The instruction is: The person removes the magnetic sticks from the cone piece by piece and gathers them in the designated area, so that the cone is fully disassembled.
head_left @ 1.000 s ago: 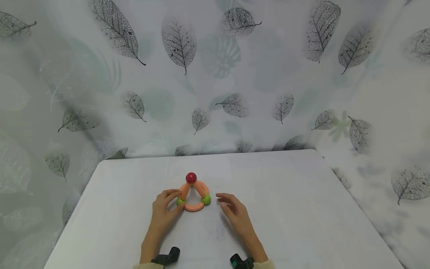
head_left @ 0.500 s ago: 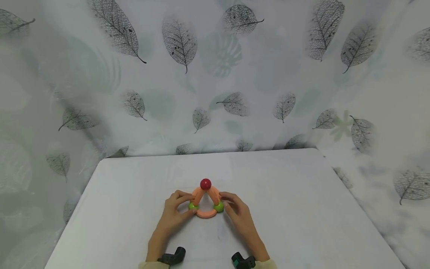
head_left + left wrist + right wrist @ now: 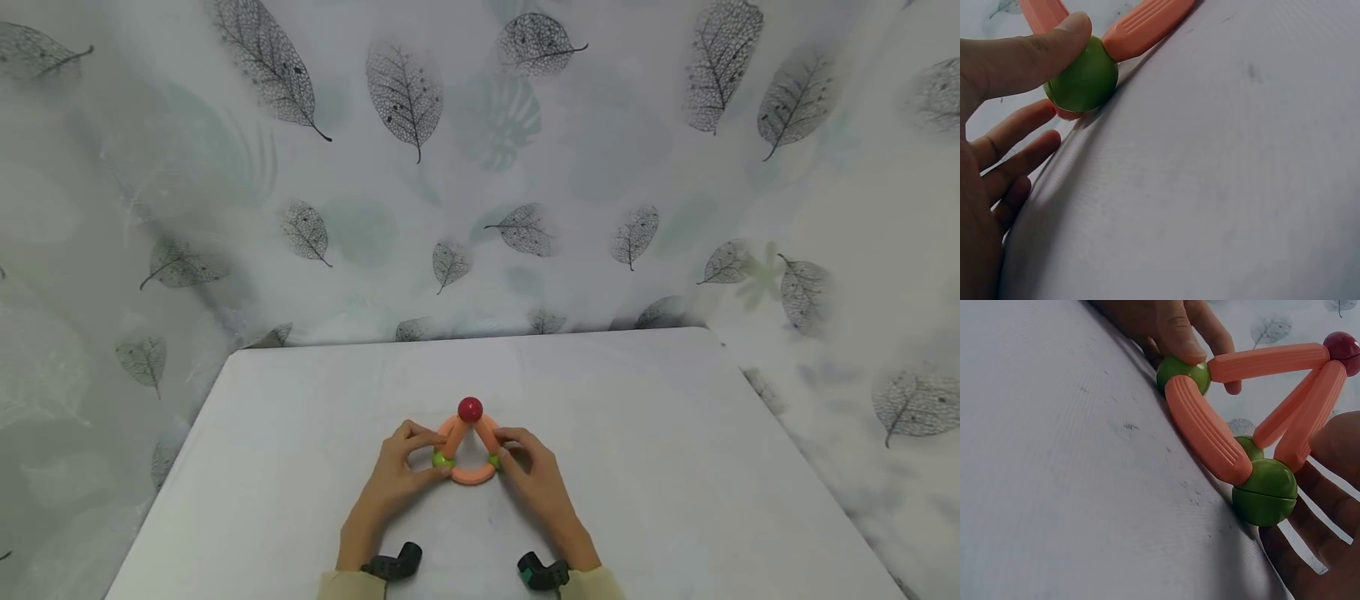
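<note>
A toy pyramid of ridged orange rods and balls stands on the white table in front of me, a red ball (image 3: 470, 409) at its peak. Curved orange rods (image 3: 1207, 431) join green balls around the base. My left hand (image 3: 401, 467) grips the left corner, its thumb on that green ball (image 3: 1088, 78) and its fingertips behind. On the opposite side, my right hand (image 3: 534, 475) holds the right corner. The right wrist view has that hand's thumb against a slanting rod (image 3: 1316, 415) and its fingers behind the near green ball (image 3: 1266, 492).
The white tabletop (image 3: 675, 467) spreads around both hands. A leaf-patterned sheet (image 3: 480, 183) hangs behind the far edge and along the sides. Each wrist wears a black camera mount, one on the left wrist (image 3: 395, 562) and one on the right wrist (image 3: 543, 572).
The toy pyramid has slid to the right along with my left hand. My right hand, apart from it a second ago, now has its fingers on the right corner.
</note>
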Demonstrator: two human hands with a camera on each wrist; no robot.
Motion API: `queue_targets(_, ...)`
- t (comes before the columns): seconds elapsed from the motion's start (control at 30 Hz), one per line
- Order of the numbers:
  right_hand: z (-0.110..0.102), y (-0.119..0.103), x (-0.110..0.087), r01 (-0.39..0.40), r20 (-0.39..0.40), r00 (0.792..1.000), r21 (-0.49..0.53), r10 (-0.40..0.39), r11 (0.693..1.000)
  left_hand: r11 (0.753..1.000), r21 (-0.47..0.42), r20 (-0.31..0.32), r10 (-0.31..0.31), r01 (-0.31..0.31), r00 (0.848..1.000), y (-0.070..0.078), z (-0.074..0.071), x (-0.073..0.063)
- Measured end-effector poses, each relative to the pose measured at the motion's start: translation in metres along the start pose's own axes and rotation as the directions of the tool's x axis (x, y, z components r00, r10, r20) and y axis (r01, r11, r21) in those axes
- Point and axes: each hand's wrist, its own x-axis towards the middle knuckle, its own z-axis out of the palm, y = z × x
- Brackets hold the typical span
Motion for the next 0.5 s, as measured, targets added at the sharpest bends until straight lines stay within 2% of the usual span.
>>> queue_targets(0.1, -0.001, 0.000, 0.001, 0.029, -0.002, 1.000, -0.056, -0.030, 0.998, 1.000, 0.006, 0.034, -0.028, 0.027, 0.999, 0.001, 0.000, 0.002)
queue_targets(0.2, -0.005, -0.002, 0.000, 0.022, 0.001, 1.000, -0.105, -0.022, 0.994, 0.998, 0.023, 0.074, -0.059, 0.058, 0.995, 0.004, 0.001, 0.004)
queue_targets(0.3, -0.010, -0.005, -0.001, -0.008, 0.018, 1.000, -0.131, 0.010, 0.991, 0.998, 0.032, 0.103, -0.056, 0.053, 0.993, 0.006, 0.001, 0.004)
queue_targets(0.4, -0.014, -0.009, 0.000, -0.030, 0.055, 0.998, -0.134, 0.038, 0.991, 0.998, 0.036, 0.122, -0.046, 0.042, 0.991, 0.010, -0.002, 0.003)
queue_targets(0.5, -0.018, -0.014, 0.002, -0.033, 0.118, 0.992, -0.126, 0.048, 0.991, 0.996, 0.057, 0.141, -0.075, 0.068, 0.987, 0.015, -0.005, 0.002)
